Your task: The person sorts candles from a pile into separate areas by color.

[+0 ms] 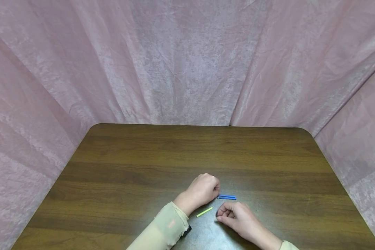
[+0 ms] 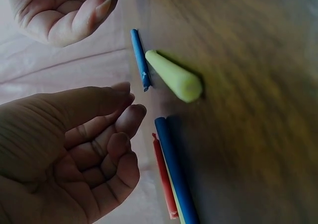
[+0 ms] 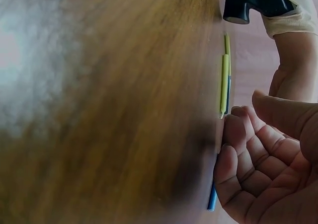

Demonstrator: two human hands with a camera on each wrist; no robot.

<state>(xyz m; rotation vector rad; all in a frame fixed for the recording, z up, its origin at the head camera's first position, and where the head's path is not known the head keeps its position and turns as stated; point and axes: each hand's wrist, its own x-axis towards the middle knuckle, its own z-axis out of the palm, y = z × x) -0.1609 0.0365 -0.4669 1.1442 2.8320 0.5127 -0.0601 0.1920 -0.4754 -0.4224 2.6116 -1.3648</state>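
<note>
My left hand (image 1: 203, 187) is over the table beside two blue candles (image 1: 227, 198), its fingers loosely curled. The left wrist view shows nothing between this hand's (image 2: 84, 154) thumb and fingers; a blue candle (image 2: 176, 169) and a red candle (image 2: 163, 177) lie close by, with a yellow strip partly hidden between them. A yellow-green candle (image 1: 204, 212) lies between the hands. My right hand (image 1: 239, 220) is right of it, its fingers bent and holding nothing. Near its fingertips in the right wrist view are a yellow-green candle (image 3: 224, 82) and part of a blue candle (image 3: 212, 198).
The wooden table (image 1: 143, 152) has rounded far corners. Pink curtains (image 1: 181, 62) hang behind it and at both sides. A black device (image 3: 258, 6) sits on the left sleeve at the wrist.
</note>
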